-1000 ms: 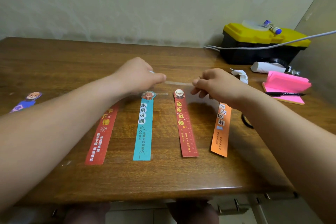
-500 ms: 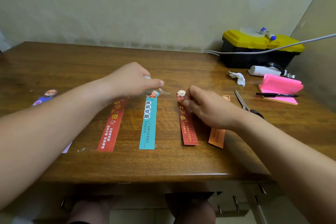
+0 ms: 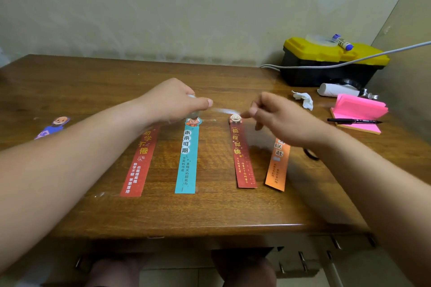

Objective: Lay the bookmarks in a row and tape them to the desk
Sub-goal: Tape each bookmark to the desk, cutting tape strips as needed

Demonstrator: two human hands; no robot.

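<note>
Head view: bookmarks (image 3: 242,154) lie in a row on the counter (image 3: 93,81).
Left hand (image 3: 175,101): grips tape roll (image 3: 194,114) over teal bookmark's (image 3: 187,158) top.
Right hand (image 3: 277,116): pinches tape strip (image 3: 221,110), right of teal bookmark.
Tape strip: stretched crosswise to bookmarks' long axes.

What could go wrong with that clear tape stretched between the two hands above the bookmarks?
The tape is a thin strip pinched between the left hand and right hand; it may twist or stick to a finger before landing. It hangs near the tops of the teal bookmark and dark red bookmark, so it could land crooked and drag them. The orange bookmark lies partly under the right wrist, which might nudge it askew.
</note>
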